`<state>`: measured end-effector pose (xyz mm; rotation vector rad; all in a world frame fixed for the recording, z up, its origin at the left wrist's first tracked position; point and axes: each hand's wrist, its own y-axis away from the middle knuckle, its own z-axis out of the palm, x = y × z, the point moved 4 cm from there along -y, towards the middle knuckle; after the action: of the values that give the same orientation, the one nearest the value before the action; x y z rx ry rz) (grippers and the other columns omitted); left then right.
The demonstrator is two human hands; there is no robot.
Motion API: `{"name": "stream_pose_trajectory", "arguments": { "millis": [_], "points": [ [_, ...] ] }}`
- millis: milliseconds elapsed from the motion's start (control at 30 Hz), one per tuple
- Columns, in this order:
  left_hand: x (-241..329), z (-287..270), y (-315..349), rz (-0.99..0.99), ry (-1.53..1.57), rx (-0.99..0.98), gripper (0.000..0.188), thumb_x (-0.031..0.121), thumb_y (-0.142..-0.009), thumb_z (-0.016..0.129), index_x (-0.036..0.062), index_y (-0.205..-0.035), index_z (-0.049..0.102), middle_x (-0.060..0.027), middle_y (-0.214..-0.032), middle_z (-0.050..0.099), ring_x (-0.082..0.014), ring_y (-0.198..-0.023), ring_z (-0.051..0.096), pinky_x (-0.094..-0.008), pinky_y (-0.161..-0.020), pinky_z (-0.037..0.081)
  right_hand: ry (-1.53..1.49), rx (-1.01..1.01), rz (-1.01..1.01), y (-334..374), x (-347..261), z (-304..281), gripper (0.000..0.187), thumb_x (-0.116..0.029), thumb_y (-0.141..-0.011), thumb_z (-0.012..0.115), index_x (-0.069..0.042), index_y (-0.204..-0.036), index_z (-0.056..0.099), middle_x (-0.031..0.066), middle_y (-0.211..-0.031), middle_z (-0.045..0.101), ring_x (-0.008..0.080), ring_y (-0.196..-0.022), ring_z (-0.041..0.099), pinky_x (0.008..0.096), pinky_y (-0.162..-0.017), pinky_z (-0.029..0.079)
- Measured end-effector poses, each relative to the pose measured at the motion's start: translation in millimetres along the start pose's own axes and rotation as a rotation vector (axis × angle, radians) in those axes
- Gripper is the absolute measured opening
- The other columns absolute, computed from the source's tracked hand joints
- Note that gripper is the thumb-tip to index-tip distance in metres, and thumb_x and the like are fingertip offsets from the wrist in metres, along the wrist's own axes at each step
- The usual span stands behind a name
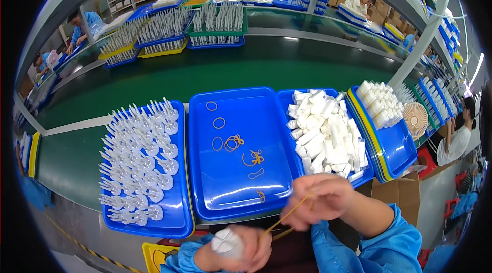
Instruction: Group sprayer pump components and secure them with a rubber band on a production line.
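Note:
In front of my body, my left hand (254,248) is closed around a bundle of slim white pieces (227,243), whose ends face left. A yellow-brown rubber band (293,210) runs stretched from the left fingers to my right hand (324,198). The right fingers pinch its upper end and are slightly blurred. Just beyond my hands lies a blue tray (241,106) with several loose rubber bands (234,143) in it, some tangled. Right of it, another tray holds a heap of slim white pieces (328,137), apparently in clear wrapping.
At left, a blue tray (180,211) carries rows of clear plastic parts with upright stems (141,163). Banded white bundles (379,104) lie on stacked trays at right. Beyond the green bench (287,65) stand more filled trays (218,24). Other people work farther off.

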<state>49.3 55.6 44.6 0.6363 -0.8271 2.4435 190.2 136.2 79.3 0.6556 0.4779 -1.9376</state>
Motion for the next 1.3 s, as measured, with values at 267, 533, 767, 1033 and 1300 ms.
{"name": "stream_pose_trajectory", "arguments": {
  "millis": [267,533,767,1033,1300],
  "points": [
    [-12,-25,-24,-0.046,-1.239,0.588,0.112,-0.007,-0.067,0.064,0.0086,-0.138,-0.021,-0.0050,-0.073,0.053,-0.0126,-0.062,0.054,-0.0240,-0.060,0.045,1.518,-0.322,0.004,15,15,58,0.042,-0.021,-0.084,0.060,0.006,-0.116,0.054,0.0166,-0.078,0.061,0.0220,-0.063,0.059,0.0329,-0.057,0.047],
    [-14,-19,-22,0.183,-0.388,0.588,0.113,-0.011,-0.070,0.062,0.0198,-0.138,-0.023,-0.0085,-0.082,0.051,-0.0136,-0.066,0.054,-0.0240,-0.061,0.044,0.354,-0.207,-0.291,55,28,16,0.042,-0.008,-0.089,0.047,-0.004,-0.129,0.037,0.0205,-0.115,0.050,0.0308,-0.091,0.062,0.0345,-0.072,0.050],
    [-31,-11,-38,0.285,-1.492,0.288,0.116,0.000,-0.070,0.070,0.0048,-0.134,-0.027,-0.0095,-0.090,0.051,-0.0170,-0.073,0.051,-0.0301,-0.071,0.043,1.004,0.188,0.126,41,-3,11,0.063,-0.006,-0.078,0.067,-0.010,-0.134,0.038,0.0151,-0.126,0.048,0.0252,-0.089,0.064,0.0279,-0.069,0.054],
    [-27,4,-50,0.355,-1.856,0.354,0.100,0.007,-0.063,0.074,-0.0044,-0.136,0.006,-0.0155,-0.092,0.055,-0.0283,-0.076,0.059,-0.0378,-0.057,0.048,1.611,0.402,-0.380,45,-3,19,0.038,-0.013,-0.066,0.077,-0.007,-0.099,0.060,0.0055,-0.092,0.059,0.0154,-0.075,0.062,0.0247,-0.058,0.053],
    [-34,12,-49,0.620,-1.945,0.222,0.034,0.013,-0.065,0.074,0.0290,-0.093,0.065,-0.0137,-0.112,0.039,-0.0355,-0.090,0.054,-0.0362,-0.074,0.049,1.431,0.499,-0.293,62,-17,21,0.045,-0.006,-0.061,0.079,-0.005,-0.101,0.059,0.0074,-0.096,0.056,0.0144,-0.075,0.061,0.0220,-0.053,0.052]
  ]
}}
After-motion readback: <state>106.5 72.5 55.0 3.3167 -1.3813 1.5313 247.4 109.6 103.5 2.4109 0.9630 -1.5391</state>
